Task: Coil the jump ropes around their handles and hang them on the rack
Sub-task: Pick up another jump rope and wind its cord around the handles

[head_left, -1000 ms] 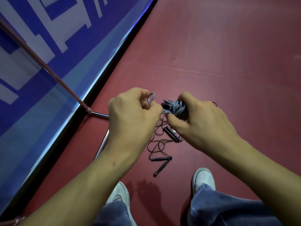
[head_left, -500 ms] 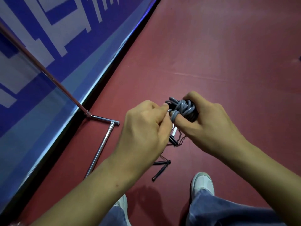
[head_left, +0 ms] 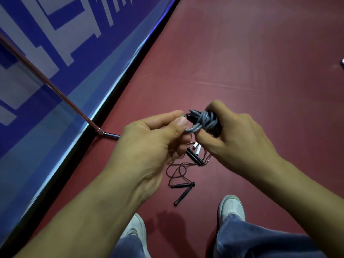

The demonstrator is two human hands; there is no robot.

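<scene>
A grey jump rope (head_left: pixel 205 120) is wound in a bundle around its dark handles. My right hand (head_left: pixel 240 136) grips this bundle from the right, fingers curled around it. My left hand (head_left: pixel 154 144) pinches the loose grey end loop of the rope between thumb and forefinger, just left of the bundle. On the red floor below lie other jump ropes: a thin dark red rope (head_left: pixel 176 170) with two slim black handles (head_left: pixel 183 190), and a black handle beside white ones (head_left: pixel 195 155). The rack's metal pole (head_left: pixel 46 82) slants down at the left to its base (head_left: pixel 109 135).
A blue and white banner wall (head_left: pixel 55 53) runs along the left, with a dark edge at the floor. My two white shoes (head_left: pixel 231 207) and jeans are at the bottom. The red floor (head_left: pixel 260 62) stretches ahead and right.
My left hand turned palm-up and now pinches the grey end loop beside the bundle. The right hand kept its hold on the coiled rope.
</scene>
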